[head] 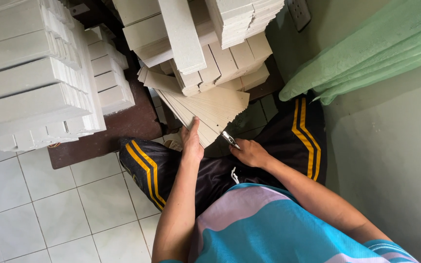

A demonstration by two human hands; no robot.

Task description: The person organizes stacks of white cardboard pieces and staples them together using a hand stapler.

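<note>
Left hand (191, 142): flat & open, fingers together pointing up-frame, palm pressed on the near edge of the fanned card sheets; grips nothing.
Right hand (250, 152): closed round a small metal tool, knuckles toward the left hand, just right of it.
Metal tool (230, 140): shiny, thin, sticks out of the right fist up & left; tip touches the lower edge of the sheets. Exact kind can't be told, too small.
Card sheets (210, 109): pale beige flat boards, fanned out in a loose sheaf, slanting from upper left down to the hands; top end tucked under the strip stacks, low end between the 2 hands, over the lap.
Lap/legs: person sits, black shorts (181, 168) w/ yellow-orange side stripes, knees apart; white drawstring hangs at the waist.
Shirt (264, 226): turquoise w/ pale lilac bands, bottom of frame.
Strip stacks, centre (220, 63): bundles of the same beige card cut into narrow strips, piled crosswise just beyond the sheets; one long strip lies tilted on top.
Strip stacks, left (30, 73): bigger whitish pile, many layers, edges toward camera, well apart from the hands.
Bench (123, 129): low dark-brown board under the left pile, corner near the left knee.
Floor (64, 209): white square tiles, grey joints.
Wall (395, 146): grey-green, right side.
Green cloth (366, 48): light green, folded, draped upper right, near the right knee, not touching the sheets.
</note>
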